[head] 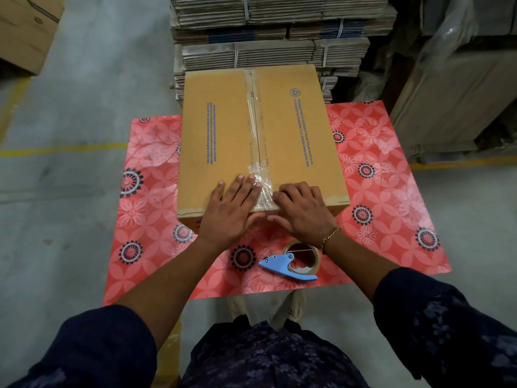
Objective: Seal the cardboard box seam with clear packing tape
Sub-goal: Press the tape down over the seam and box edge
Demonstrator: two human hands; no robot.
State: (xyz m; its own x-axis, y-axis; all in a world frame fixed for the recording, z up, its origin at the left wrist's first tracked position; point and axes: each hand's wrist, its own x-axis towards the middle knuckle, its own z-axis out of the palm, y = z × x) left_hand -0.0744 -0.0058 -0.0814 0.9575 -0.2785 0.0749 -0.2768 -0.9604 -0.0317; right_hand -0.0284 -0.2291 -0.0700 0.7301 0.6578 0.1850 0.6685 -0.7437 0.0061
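Note:
A closed brown cardboard box (223, 130) with blue print lies on a red flowered table top (377, 191). Clear packing tape (253, 119) runs along its centre seam from the far edge to the near edge, wrinkled at the near end. My left hand (232, 211) lies flat on the box's near edge, fingers spread, fingertips on the tape. My right hand (303, 210) presses on the near edge just right of the seam, fingers curled over the tape end. A blue tape dispenser (288, 266) with a tape roll lies on the table under my right wrist.
Bundled stacks of flattened cartons (279, 32) stand right behind the table. Wrapped cardboard stacks (453, 79) rise at the right and a brown carton (25, 29) sits at the far left. Grey concrete floor with yellow lines (64, 148) surrounds the table.

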